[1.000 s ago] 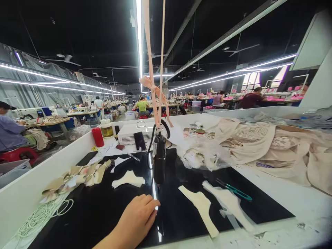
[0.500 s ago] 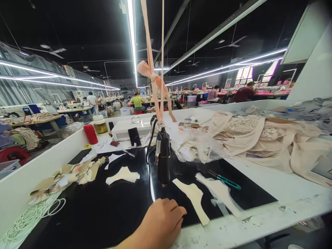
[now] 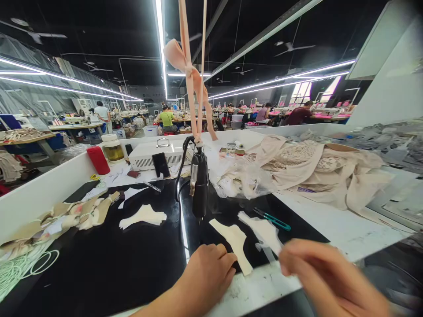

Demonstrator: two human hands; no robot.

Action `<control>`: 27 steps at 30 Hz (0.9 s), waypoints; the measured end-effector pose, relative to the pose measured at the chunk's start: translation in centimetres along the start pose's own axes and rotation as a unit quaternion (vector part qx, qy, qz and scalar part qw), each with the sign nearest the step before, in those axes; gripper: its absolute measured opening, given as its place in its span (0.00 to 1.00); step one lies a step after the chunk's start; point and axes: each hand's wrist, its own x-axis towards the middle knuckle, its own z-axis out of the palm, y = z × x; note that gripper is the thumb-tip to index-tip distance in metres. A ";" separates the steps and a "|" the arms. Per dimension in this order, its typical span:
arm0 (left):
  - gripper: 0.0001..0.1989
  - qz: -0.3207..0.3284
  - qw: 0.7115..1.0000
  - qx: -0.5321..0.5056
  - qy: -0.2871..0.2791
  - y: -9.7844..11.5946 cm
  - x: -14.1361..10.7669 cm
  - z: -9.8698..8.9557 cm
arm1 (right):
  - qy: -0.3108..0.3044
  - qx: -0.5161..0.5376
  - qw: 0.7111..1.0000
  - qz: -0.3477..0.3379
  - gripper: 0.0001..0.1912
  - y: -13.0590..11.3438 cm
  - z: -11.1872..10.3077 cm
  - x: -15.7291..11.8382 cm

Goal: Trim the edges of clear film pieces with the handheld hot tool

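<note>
My left hand [image 3: 209,270] rests at the near edge of the black mat [image 3: 132,264], its fingers curled; whatever lies under them is hidden. At the lower right, motion blurs my right hand [image 3: 325,275]. Its thumb and fingers are pinched together over the near end of a stack of sheer white cut pieces [image 3: 264,231], and I cannot make out anything between them. A cream cut piece [image 3: 233,242] lies between the hands. Above my left hand a black hand-held tool [image 3: 199,185] hangs upright from a peach fabric strap [image 3: 190,88].
Teal thread snips [image 3: 272,219] lie beyond the sheer pieces. More cream pieces [image 3: 142,215] and a pale green cord coil [image 3: 29,268] are on the left. A white box [image 3: 142,156], a phone [image 3: 160,165] and heaped beige fabric [image 3: 297,163] stand behind. People work in the background.
My right hand has come into view at the lower right. The camera view has shifted, so the table items appear further left. My left hand stays curled at the mat's edge.
</note>
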 end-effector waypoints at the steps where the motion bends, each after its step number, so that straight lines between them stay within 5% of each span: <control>1: 0.06 -0.001 1.000 -0.002 -0.003 0.0 0.0 -0.1 | -0.038 0.002 0.999 -0.001 0.11 0.4 0.6 0.8; 5: 0.08 -0.015 1.000 -0.015 -0.002 0.1 -0.1 -0.3 | -0.175 -0.001 0.985 0.013 0.08 2.4 3.1 2.7; 12: 0.10 -0.026 0.999 -0.041 0.013 -0.2 -0.3 0.0 | -0.216 -0.037 0.976 0.008 0.10 4.1 4.3 2.2; 27: 0.08 0.029 0.994 -0.043 0.098 -0.1 -0.5 0.5 | -0.250 -0.030 0.964 0.085 0.16 2.8 3.7 2.9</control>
